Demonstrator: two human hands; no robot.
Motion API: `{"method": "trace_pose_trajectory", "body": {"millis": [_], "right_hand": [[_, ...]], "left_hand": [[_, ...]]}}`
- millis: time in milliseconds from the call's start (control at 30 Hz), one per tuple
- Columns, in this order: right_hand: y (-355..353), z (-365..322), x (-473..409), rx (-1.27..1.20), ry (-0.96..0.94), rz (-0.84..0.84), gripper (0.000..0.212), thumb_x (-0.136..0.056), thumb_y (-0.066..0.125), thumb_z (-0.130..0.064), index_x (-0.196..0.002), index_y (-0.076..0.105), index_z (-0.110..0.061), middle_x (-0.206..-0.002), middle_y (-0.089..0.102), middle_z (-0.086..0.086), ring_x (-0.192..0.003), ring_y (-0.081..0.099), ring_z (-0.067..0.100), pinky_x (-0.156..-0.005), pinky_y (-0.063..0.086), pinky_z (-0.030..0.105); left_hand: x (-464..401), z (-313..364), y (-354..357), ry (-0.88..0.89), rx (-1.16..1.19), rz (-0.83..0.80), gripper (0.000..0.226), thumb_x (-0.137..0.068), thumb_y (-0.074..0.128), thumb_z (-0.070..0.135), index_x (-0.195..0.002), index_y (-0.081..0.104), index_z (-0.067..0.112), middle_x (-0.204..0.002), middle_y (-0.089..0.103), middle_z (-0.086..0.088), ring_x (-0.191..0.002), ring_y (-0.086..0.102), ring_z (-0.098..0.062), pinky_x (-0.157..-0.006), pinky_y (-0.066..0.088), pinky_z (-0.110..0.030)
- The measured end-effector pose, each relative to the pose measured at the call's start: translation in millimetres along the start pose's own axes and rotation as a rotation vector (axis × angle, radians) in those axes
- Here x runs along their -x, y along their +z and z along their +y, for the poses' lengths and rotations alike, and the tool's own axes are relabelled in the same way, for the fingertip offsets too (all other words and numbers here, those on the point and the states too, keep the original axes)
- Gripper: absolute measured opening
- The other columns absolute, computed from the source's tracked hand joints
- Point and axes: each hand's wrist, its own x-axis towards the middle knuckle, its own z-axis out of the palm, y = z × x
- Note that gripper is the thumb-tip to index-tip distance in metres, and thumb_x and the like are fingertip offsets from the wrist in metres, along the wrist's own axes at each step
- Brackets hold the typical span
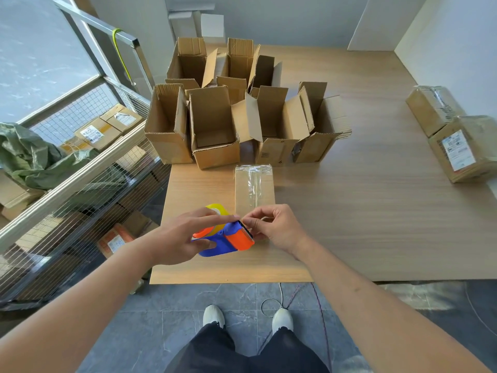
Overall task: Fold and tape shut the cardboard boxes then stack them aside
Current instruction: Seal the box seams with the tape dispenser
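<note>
**Tearing the tape at the box's near end**

Left hand point(185, 235) grips the tape dispenser point(224, 235); right hand point(271, 227) pinches tape beside its blade. The closed box point(254, 188) lies centre frame. Best: pull taut, tear downward, then press the tail flat.

Near end of taped box point(255, 188) behind hands; labels point(458, 150) on far boxes unreadable.

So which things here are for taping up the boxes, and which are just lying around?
For the job:
tape dispenser, held by left hand
right hand at its blade end
closed box being taped
open boxes waiting
taped boxes set aside

Just lying about:
green sack
labelled parcels behind the wire rack
</note>
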Motion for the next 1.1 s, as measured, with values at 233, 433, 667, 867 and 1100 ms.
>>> {"method": "trace_pose_trajectory", "body": {"millis": [233,433,667,867,1100], "right_hand": [[5.4,10.9,4.8,-0.008,0.024,0.233,0.004,-0.088,0.079,-0.006,-0.085,0.081,-0.007,-0.064,0.070,-0.001,-0.054,0.059,0.010,-0.056,0.051,0.026],[5.8,21.4,18.8,-0.015,0.054,0.405,0.007,-0.086,0.082,-0.011,-0.080,0.082,-0.015,-0.068,0.073,0.007,-0.053,0.058,0.016,-0.057,0.056,0.030],[-31.8,34.7,29.5,-0.045,0.115,0.565,0.004,-0.086,0.082,-0.013,-0.084,0.082,-0.016,-0.075,0.076,0.004,-0.054,0.061,0.016,-0.056,0.061,0.035],[-25.0,50.9,18.2,-0.024,0.170,0.651,0.008,-0.087,0.082,-0.016,-0.080,0.081,-0.022,-0.070,0.075,0.000,-0.050,0.057,0.014,-0.053,0.060,0.034],[-25.2,68.9,8.0,0.025,0.213,0.664,0.007,-0.086,0.083,-0.022,-0.080,0.081,-0.025,-0.059,0.067,-0.006,-0.046,0.053,0.014,-0.055,0.057,0.038]], "left_hand": [[-2.7,3.1,3.4,-0.061,-0.001,-0.065,0.069,-0.107,0.051,0.028,-0.148,0.016,0.072,-0.120,0.044,0.014,-0.104,0.051,-0.011,-0.097,0.045,-0.039],[-7.0,0.9,-10.6,-0.092,-0.041,-0.168,0.062,-0.109,0.044,0.034,-0.145,0.015,0.075,-0.116,0.046,0.013,-0.099,0.051,-0.009,-0.092,0.043,-0.034],[2.3,-27.6,-25.3,-0.205,-0.050,-0.203,0.055,-0.109,0.043,0.037,-0.144,0.021,0.075,-0.113,0.051,0.015,-0.101,0.054,-0.010,-0.094,0.044,-0.040],[-16.4,-37.9,-16.8,-0.262,-0.075,-0.245,0.053,-0.109,0.040,0.042,-0.142,0.018,0.078,-0.115,0.052,0.010,-0.101,0.054,-0.012,-0.093,0.044,-0.039],[-36.4,-45.5,-12.8,-0.309,-0.110,-0.309,0.052,-0.109,0.040,0.041,-0.141,0.021,0.077,-0.115,0.051,0.011,-0.103,0.052,-0.011,-0.095,0.041,-0.039]]}}
